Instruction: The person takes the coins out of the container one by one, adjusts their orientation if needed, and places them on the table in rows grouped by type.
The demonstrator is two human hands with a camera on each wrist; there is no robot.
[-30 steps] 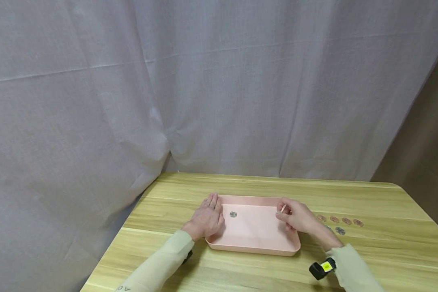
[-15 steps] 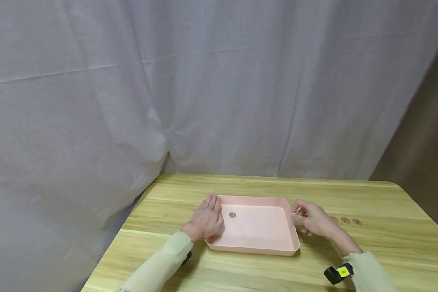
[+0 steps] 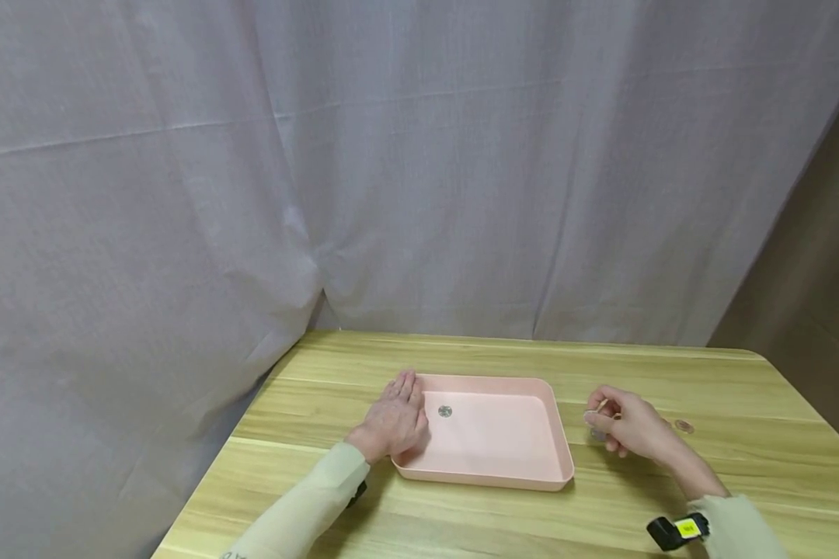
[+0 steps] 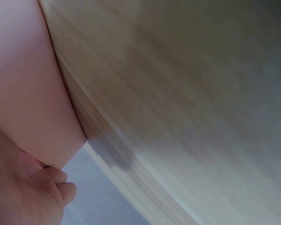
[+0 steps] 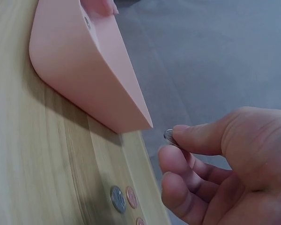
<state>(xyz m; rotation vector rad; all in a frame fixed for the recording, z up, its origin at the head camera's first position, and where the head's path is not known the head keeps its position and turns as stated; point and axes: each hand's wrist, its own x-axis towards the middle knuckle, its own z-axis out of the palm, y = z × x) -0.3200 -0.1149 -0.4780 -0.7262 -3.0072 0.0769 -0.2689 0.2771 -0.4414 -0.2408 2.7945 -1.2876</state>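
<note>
My right hand (image 3: 629, 423) is to the right of the pink tray (image 3: 485, 480), pinching a silver-coloured coin (image 5: 169, 136) between thumb and forefinger. The coin is seen nearly edge-on in the right wrist view, above the tabletop. Another silver coin (image 5: 117, 198) lies on the table below this hand, beside a copper-coloured coin (image 5: 131, 197). My left hand (image 3: 393, 419) rests along the tray's left rim, its fingers straight and pointing away from me. Inside the tray lies one silver coin (image 3: 445, 411), near its left side.
A copper-coloured coin (image 3: 684, 426) shows right of my right wrist; my hand and forearm hide others in the head view. The wooden table (image 3: 503, 520) ends at a grey curtain (image 3: 419, 194) behind and on the left.
My right hand has moved right, from over the tray's right end to the table beside it, with the coin still pinched. My left hand and the tray have stayed in place.
</note>
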